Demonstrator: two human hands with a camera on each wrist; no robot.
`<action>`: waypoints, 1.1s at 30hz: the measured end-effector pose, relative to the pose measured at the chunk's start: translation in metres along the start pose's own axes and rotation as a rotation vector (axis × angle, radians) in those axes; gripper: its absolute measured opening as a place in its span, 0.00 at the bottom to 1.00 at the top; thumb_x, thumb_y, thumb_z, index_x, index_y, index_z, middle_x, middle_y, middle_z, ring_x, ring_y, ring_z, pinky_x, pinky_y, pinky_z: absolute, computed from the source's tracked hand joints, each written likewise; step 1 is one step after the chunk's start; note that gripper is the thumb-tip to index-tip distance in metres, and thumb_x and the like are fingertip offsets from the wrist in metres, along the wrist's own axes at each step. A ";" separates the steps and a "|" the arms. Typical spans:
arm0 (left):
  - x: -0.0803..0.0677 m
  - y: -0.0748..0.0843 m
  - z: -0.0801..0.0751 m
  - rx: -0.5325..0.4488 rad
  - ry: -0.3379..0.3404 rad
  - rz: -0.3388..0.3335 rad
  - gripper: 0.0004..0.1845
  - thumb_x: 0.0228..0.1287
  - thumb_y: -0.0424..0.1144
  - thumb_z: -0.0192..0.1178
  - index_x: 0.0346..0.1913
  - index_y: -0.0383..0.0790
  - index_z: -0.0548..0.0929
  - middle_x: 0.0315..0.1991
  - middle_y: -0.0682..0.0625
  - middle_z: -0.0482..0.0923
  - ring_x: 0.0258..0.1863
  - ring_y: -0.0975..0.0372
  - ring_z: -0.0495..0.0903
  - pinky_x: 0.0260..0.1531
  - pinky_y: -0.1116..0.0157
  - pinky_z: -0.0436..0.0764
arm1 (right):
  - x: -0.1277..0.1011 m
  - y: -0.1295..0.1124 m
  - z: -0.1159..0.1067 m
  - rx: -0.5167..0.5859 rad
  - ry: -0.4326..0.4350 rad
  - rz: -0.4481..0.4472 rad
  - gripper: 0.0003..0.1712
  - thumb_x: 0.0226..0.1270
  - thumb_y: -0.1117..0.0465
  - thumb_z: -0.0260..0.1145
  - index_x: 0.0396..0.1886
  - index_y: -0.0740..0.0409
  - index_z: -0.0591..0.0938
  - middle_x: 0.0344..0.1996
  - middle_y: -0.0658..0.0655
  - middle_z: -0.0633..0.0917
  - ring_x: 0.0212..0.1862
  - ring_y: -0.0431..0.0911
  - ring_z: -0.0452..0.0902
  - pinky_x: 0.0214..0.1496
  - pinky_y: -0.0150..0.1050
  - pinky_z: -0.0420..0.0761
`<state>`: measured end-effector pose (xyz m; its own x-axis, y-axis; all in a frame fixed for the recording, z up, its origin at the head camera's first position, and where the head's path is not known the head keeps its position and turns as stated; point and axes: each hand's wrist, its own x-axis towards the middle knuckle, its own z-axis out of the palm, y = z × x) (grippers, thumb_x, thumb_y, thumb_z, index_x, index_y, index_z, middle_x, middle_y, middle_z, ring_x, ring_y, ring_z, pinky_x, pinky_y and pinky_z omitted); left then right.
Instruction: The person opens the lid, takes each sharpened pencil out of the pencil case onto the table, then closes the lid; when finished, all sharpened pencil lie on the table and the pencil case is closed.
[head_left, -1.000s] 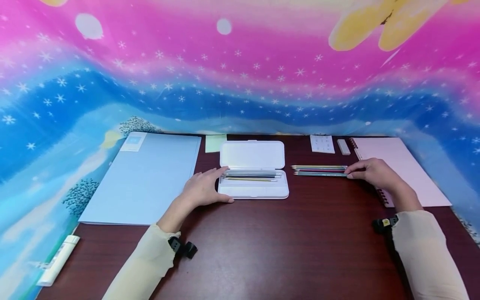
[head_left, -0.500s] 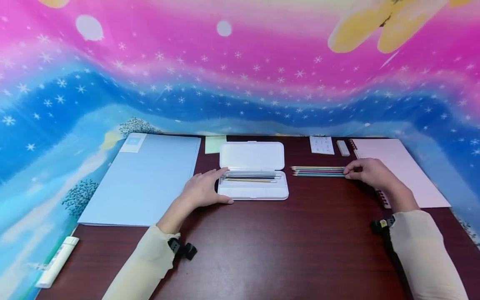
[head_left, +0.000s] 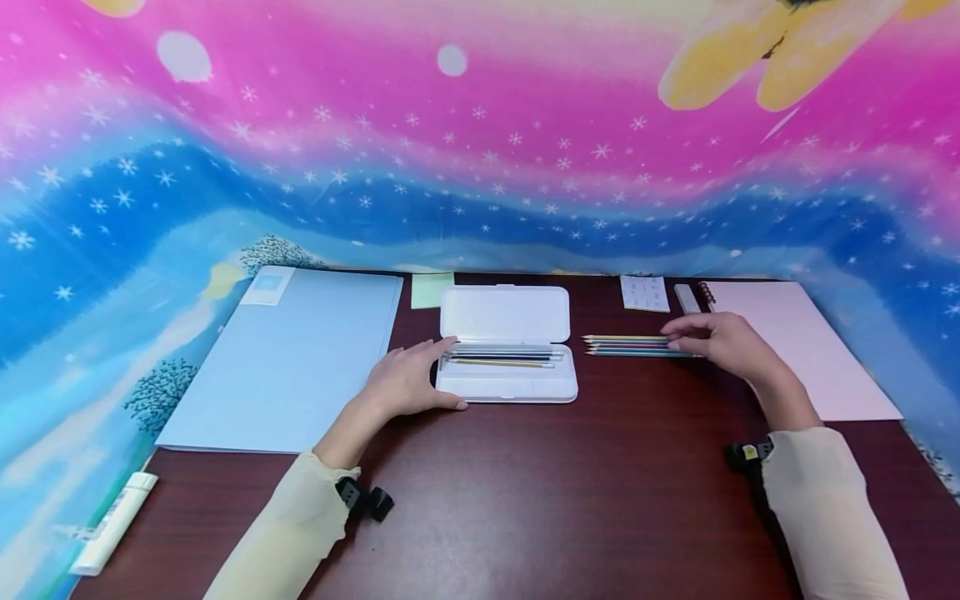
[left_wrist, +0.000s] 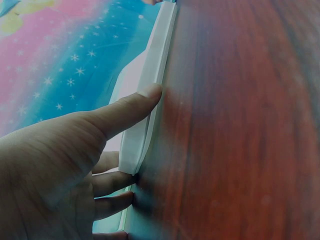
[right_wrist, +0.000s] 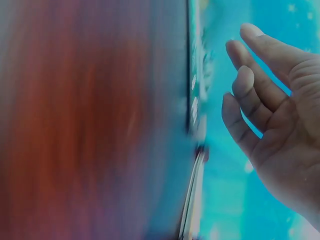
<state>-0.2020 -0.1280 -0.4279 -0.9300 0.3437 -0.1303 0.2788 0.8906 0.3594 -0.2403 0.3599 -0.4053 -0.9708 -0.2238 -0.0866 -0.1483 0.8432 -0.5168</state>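
The left hand point(head_left: 405, 382) rests on the left end of the open white pencil case point(head_left: 507, 372) on the tabletop point(head_left: 570, 492), thumb along its front edge. The right hand point(head_left: 716, 340) hovers with loose, open fingers over the row of pencils point(head_left: 624, 345), holding nothing.

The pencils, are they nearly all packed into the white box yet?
About halfway. A few pencils already lie inside the open white pencil case. Right now the left hand rests against the case's left end, and the right hand, fingers loose, is over the back ends of the loose pencils beside the case, holding none. Those four or so on the table are left, and the lid is open.
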 end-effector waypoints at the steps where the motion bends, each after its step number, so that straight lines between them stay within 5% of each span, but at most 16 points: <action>1: 0.000 0.000 0.000 0.001 0.000 -0.001 0.55 0.48 0.68 0.72 0.79 0.55 0.62 0.74 0.39 0.67 0.73 0.44 0.69 0.74 0.41 0.61 | 0.002 -0.005 0.002 0.012 -0.004 -0.012 0.19 0.72 0.48 0.67 0.56 0.50 0.87 0.48 0.56 0.90 0.53 0.51 0.79 0.53 0.44 0.78; 6: -0.001 0.001 0.000 0.001 -0.001 0.000 0.55 0.48 0.68 0.72 0.79 0.55 0.62 0.74 0.39 0.68 0.73 0.45 0.69 0.74 0.41 0.61 | 0.015 -0.032 0.014 0.037 -0.030 -0.091 0.19 0.71 0.48 0.68 0.57 0.50 0.87 0.52 0.57 0.89 0.59 0.54 0.78 0.56 0.51 0.78; 19: 0.002 0.001 0.000 0.002 0.008 0.003 0.56 0.48 0.68 0.72 0.79 0.54 0.62 0.74 0.39 0.68 0.74 0.46 0.68 0.75 0.40 0.60 | 0.052 -0.111 0.063 0.096 -0.169 -0.289 0.12 0.66 0.55 0.73 0.48 0.45 0.91 0.44 0.46 0.91 0.49 0.42 0.85 0.54 0.45 0.82; 25: 0.001 0.000 0.000 0.005 0.001 0.005 0.56 0.48 0.68 0.72 0.79 0.54 0.62 0.74 0.39 0.68 0.74 0.46 0.68 0.74 0.40 0.60 | 0.053 -0.136 0.077 0.016 -0.315 -0.348 0.10 0.66 0.57 0.73 0.46 0.46 0.91 0.40 0.46 0.92 0.42 0.37 0.85 0.49 0.40 0.83; 33: 0.001 0.000 -0.001 0.007 0.003 0.006 0.55 0.48 0.68 0.72 0.79 0.54 0.62 0.74 0.39 0.68 0.74 0.46 0.68 0.74 0.40 0.61 | 0.047 -0.152 0.084 -0.119 -0.335 -0.328 0.08 0.66 0.59 0.72 0.44 0.45 0.92 0.40 0.46 0.92 0.42 0.37 0.84 0.50 0.42 0.83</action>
<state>-0.2033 -0.1282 -0.4278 -0.9289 0.3485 -0.1255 0.2862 0.8904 0.3538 -0.2480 0.1800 -0.4023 -0.7578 -0.6160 -0.2151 -0.4759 0.7473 -0.4638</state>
